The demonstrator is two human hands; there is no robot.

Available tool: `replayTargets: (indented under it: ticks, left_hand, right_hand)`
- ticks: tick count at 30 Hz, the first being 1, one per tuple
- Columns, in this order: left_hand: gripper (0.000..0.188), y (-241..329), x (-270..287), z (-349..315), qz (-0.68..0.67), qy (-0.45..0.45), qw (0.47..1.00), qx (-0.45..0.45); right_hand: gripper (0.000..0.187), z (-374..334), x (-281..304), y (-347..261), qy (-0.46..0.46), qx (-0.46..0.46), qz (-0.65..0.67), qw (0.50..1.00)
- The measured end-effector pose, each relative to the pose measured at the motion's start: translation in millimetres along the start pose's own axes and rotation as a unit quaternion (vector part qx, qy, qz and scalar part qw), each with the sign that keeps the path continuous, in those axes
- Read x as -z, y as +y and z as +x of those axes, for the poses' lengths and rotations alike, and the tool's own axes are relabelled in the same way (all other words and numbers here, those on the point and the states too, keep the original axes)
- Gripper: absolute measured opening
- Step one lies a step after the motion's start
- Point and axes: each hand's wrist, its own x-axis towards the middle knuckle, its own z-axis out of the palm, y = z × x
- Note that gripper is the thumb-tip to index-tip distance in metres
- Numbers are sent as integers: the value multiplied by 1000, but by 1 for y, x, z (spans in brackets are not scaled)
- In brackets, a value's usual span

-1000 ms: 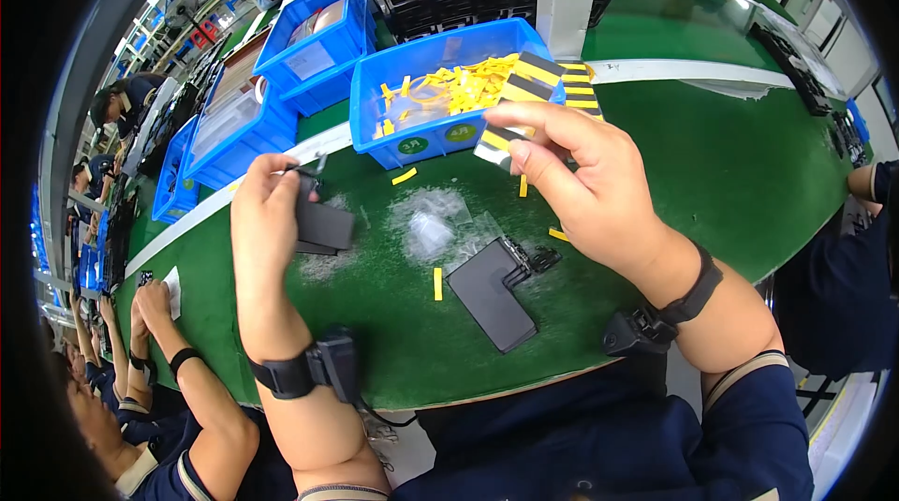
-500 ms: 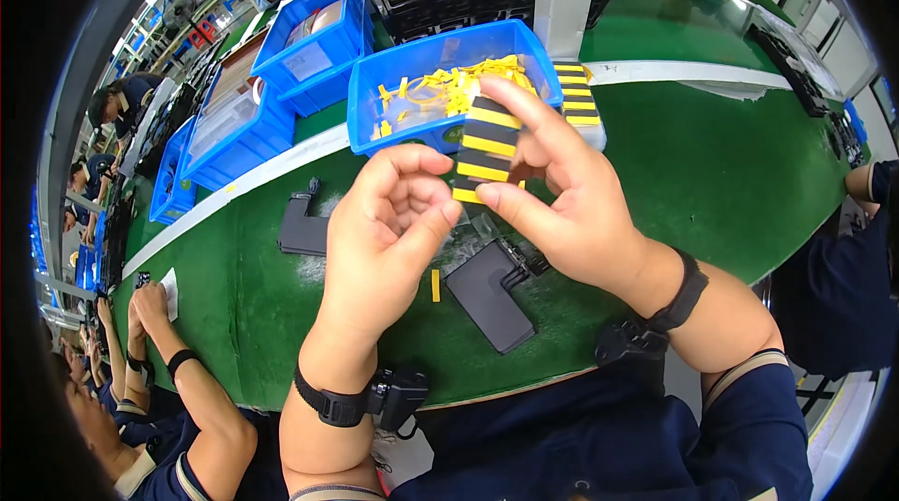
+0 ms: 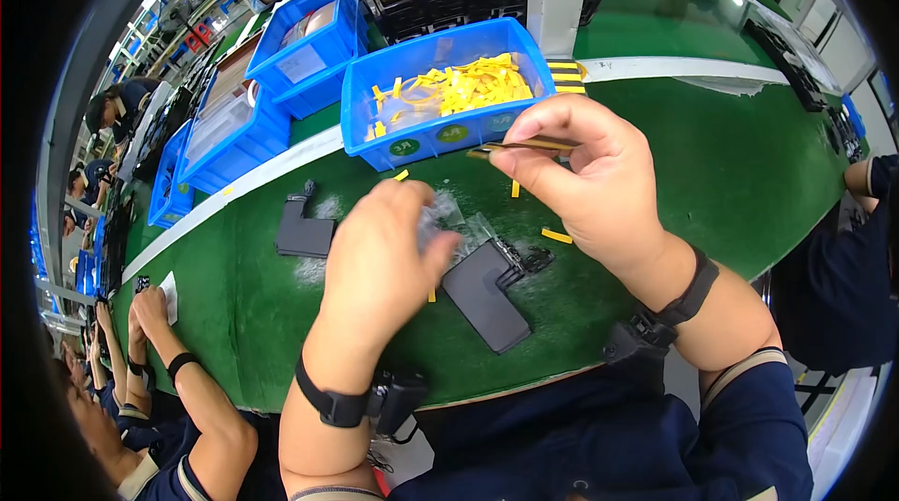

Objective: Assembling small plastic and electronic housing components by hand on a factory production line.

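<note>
"Head view: what's just changed?"

"A black-and-yellow striped sheet (image 3: 545,142) was turned flat toward us, left hand (image 3: 379,253) beside it. Now it's edge-on, pinched between the right hand's (image 3: 599,178) thumb and fingers, so that hand alone supports it."

"And the left?"

"Blurred, lower over the green counter (image 3: 712,173), thumb spread from curled fingers. Nothing visible in it, but I can't see its palm. One black L-shaped module (image 3: 305,234) lies to its left, another (image 3: 485,300) to its right."

"That blue bin (image 3: 429,147) behind?"

"Yellow strips (image 3: 487,87), heaped mostly rightward, cloudy plastic (image 3: 398,112) leftward."
</note>
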Motion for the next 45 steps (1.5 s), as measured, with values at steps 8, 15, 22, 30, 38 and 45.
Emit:
replayTargets:
  ticks: [8,15,22,30,38,45]
  left_hand:
    - [61,29,5,-11,-46,-90,992,-78]
    - [20,19,0,-4,-502,-49,855,118]
    - [20,19,-6,-4,-585,-15,803,114]
    - [19,20,-5,-3,-585,-18,802,122]
    - [20,21,-6,-4,-587,-7,799,131]
    - [21,22,-7,-6,-527,5,838,141]
  right_hand:
    - [15,-2,-5,-2,-21,74,-137,988]
    - [12,-5,-11,0,15,60,-114,992]
    - [15,-3,-7,0,-25,113,-162,980]
    - [11,-1,-10,6,22,174,-161,971]
    - [18,-2,-10,-5,-1,245,-301,922]
    - [18,-4,-10,-2,-4,215,-319,923]
